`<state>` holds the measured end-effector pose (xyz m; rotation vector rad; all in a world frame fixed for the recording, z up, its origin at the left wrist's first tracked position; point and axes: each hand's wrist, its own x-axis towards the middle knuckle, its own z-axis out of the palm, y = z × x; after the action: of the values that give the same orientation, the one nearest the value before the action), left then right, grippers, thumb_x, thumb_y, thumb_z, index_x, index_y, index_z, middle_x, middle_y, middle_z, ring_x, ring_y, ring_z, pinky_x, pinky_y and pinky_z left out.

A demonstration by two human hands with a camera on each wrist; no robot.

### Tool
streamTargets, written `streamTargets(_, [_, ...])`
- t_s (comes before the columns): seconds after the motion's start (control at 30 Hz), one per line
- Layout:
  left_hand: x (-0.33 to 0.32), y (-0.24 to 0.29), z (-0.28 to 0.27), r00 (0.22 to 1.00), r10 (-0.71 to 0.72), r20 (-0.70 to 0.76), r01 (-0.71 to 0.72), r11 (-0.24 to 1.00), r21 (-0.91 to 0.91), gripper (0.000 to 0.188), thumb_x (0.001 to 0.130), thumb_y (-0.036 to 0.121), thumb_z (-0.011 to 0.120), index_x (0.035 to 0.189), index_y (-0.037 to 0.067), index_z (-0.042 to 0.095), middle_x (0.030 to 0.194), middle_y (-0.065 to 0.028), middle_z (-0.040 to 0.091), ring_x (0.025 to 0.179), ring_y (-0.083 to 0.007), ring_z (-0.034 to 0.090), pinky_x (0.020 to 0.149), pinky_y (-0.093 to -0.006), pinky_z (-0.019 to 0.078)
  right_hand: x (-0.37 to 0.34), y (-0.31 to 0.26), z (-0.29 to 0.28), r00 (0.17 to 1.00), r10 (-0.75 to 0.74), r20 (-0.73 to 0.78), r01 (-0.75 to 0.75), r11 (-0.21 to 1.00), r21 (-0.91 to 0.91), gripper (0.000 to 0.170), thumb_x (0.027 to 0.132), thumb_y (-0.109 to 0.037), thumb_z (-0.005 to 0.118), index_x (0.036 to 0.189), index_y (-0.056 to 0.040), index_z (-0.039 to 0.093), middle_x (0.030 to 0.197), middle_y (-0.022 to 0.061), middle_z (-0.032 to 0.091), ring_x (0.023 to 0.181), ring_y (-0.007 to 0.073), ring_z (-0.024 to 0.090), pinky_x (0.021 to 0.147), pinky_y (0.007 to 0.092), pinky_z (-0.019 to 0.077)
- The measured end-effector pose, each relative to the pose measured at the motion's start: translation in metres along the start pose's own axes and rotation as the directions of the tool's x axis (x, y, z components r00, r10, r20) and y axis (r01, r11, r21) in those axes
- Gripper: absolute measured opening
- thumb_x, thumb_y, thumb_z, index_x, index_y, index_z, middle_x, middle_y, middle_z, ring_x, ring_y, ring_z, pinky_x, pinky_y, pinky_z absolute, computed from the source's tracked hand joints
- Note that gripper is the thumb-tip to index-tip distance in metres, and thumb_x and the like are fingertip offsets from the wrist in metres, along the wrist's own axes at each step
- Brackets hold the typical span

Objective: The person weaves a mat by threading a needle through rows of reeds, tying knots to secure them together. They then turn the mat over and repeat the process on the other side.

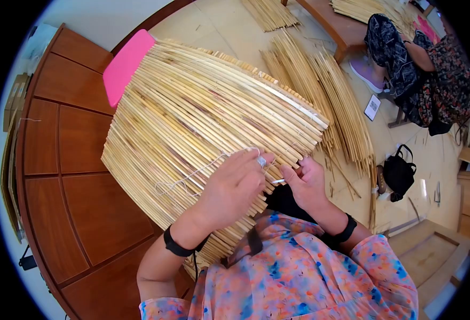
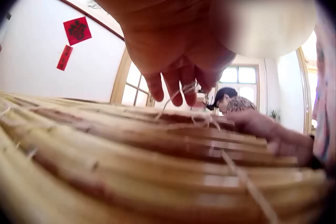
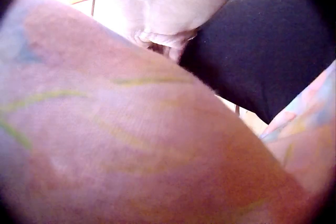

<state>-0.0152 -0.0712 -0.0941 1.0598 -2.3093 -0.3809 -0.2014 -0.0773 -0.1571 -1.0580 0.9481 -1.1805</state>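
A large mat of straw-coloured reed stalks (image 1: 192, 117), bound in rows with string, spreads before the person. The left hand (image 1: 235, 186), with a ring on one finger, holds a thin white string (image 1: 184, 180) over the near right part of the mat. In the left wrist view the string (image 2: 170, 98) runs by its lowered fingers to the stalks. At the mat's right edge the right hand (image 1: 308, 184) grips the stalk ends, its thumb bent. A short white strip (image 1: 278, 181) shows between the hands. The right wrist view is mostly filled by blurred skin and dark cloth (image 3: 247, 45).
A pink board (image 1: 128, 66) stands behind the mat's far left end, beside brown wooden panels (image 1: 99, 213). Bundles of loose reeds (image 1: 341, 106) lie on the floor at right. Another person (image 1: 421, 74) sits at the upper right, near a black bag (image 1: 399, 173).
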Motion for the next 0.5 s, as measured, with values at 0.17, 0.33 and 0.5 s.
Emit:
streamTargets(0.17, [-0.008,0.000,0.007,0.990,-0.046,0.136,0.031,0.993,0.114,0.008,0.081,0.006,0.062,0.084,0.005,0.054,0.133,-0.0094,0.055,0.128,-0.0294,0.047,0.105,-0.0527,0.0350,0.003,-0.003,-0.006,0.998,0.061,0.007,-0.059,0.986,-0.158,0.028,0.088,-0.003,0.060,0.116,0.0036,0.056,0.093,0.0021,0.065,0.065,0.0013,0.052,0.052,0.0191,0.0421])
streamTargets(0.33, [-0.009,0.003,0.013,0.988,-0.056,0.141,0.031,0.985,0.173,0.003,0.084,0.007,0.057,0.084,0.004,0.056,0.133,-0.0102,0.054,0.129,-0.0288,0.047,0.105,-0.0533,0.0346,0.004,0.005,-0.008,0.999,0.049,-0.015,-0.051,0.982,-0.181,0.027,0.089,-0.003,0.060,0.115,0.0043,0.056,0.090,0.0020,0.065,0.066,0.0013,0.052,0.053,0.0192,0.0426])
streamTargets(0.5, [-0.008,0.002,0.012,0.990,-0.043,0.133,0.020,0.985,0.173,0.005,0.084,0.007,0.058,0.082,0.004,0.056,0.134,-0.0105,0.054,0.128,-0.0289,0.047,0.105,-0.0529,0.0347,0.003,0.003,-0.003,0.999,-0.008,-0.051,0.002,0.992,-0.123,0.025,0.090,-0.003,0.059,0.113,0.0048,0.056,0.088,0.0018,0.065,0.068,0.0011,0.052,0.055,0.0187,0.0427])
